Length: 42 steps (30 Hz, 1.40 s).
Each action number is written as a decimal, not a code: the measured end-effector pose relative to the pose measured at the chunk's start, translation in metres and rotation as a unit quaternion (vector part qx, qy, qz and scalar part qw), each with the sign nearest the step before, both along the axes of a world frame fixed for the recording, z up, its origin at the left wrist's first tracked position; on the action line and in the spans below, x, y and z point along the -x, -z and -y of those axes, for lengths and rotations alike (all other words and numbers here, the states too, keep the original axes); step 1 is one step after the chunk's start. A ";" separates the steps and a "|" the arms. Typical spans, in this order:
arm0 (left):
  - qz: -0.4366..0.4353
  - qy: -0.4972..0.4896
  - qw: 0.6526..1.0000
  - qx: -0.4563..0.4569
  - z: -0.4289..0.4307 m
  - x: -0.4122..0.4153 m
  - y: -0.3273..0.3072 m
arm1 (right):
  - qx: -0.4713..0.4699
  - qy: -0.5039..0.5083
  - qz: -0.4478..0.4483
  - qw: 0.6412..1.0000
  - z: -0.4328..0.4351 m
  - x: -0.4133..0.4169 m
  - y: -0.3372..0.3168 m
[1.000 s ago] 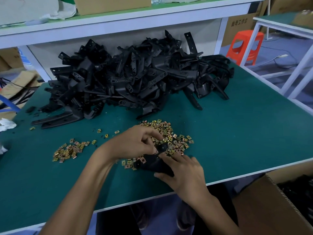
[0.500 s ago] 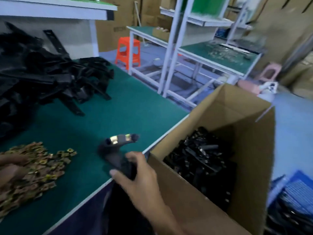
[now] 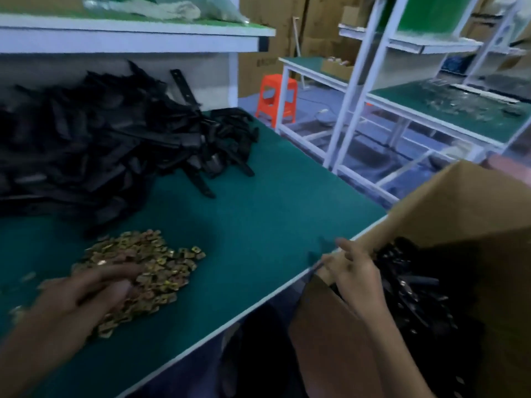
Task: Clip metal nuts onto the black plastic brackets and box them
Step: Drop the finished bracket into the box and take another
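My left hand (image 3: 83, 300) lies on the nuts (image 3: 161, 262), its grip too blurred to tell, nearer the brackets (image 3: 100, 145) beyond than my right hand (image 3: 355, 271), loose-fingered and empty at the box (image 3: 448, 202) rim.

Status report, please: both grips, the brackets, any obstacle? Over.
Left grip touches heap of small brass-coloured metal nuts, blurred. Right grip looks empty, at brown cardboard box of black plastic brackets. Nothing in the way.

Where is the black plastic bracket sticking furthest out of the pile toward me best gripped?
Pinch the long black plastic bracket by its free end, from the near side: it lies on bare green mat; the far end is under the black bracket pile.
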<state>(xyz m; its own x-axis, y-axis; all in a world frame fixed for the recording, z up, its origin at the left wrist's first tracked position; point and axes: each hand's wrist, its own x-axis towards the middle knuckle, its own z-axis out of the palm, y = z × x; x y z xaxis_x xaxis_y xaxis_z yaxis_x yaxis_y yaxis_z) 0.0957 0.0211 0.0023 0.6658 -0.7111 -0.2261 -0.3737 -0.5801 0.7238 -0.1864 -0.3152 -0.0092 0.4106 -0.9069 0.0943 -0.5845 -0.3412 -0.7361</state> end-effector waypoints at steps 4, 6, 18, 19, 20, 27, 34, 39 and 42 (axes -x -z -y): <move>-0.007 -0.095 0.990 0.106 -0.025 0.023 -0.034 | 0.017 -0.183 0.037 0.982 -0.032 -0.120 -0.023; -0.025 -0.116 0.986 0.113 -0.035 0.026 -0.044 | 0.013 -0.283 0.024 0.959 -0.051 -0.184 -0.034; -0.064 -0.162 0.978 0.116 -0.071 0.021 -0.026 | 0.063 -0.417 -0.200 0.885 -0.156 -0.406 -0.027; -0.063 -0.165 0.977 0.119 -0.071 0.020 -0.024 | 0.084 -0.406 -0.214 0.885 -0.162 -0.411 -0.025; -0.065 -0.168 0.977 0.118 -0.071 0.020 -0.024 | 0.104 -0.397 -0.216 0.886 -0.167 -0.414 -0.023; -0.026 -0.205 0.969 0.134 -0.085 0.023 -0.020 | 0.026 -0.403 -0.066 0.912 -0.157 -0.377 -0.036; 0.072 -0.252 0.959 0.104 -0.065 0.025 -0.013 | -0.255 -0.372 0.072 0.889 -0.114 -0.301 -0.071; 0.178 -0.218 0.956 0.081 -0.044 0.021 -0.002 | -0.395 -0.291 0.242 0.837 -0.089 -0.208 -0.081; 0.244 -0.203 0.946 0.060 -0.024 0.011 -0.002 | -0.482 -0.323 0.300 0.757 -0.075 -0.153 -0.077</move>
<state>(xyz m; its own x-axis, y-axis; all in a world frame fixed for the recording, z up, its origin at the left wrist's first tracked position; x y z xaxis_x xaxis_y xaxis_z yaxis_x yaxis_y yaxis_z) 0.0849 0.0452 0.0045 0.8939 -0.3752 0.2454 -0.4446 -0.6716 0.5927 -0.0332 -0.2398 0.0676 0.9437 -0.3008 -0.1380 0.0131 0.4504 -0.8927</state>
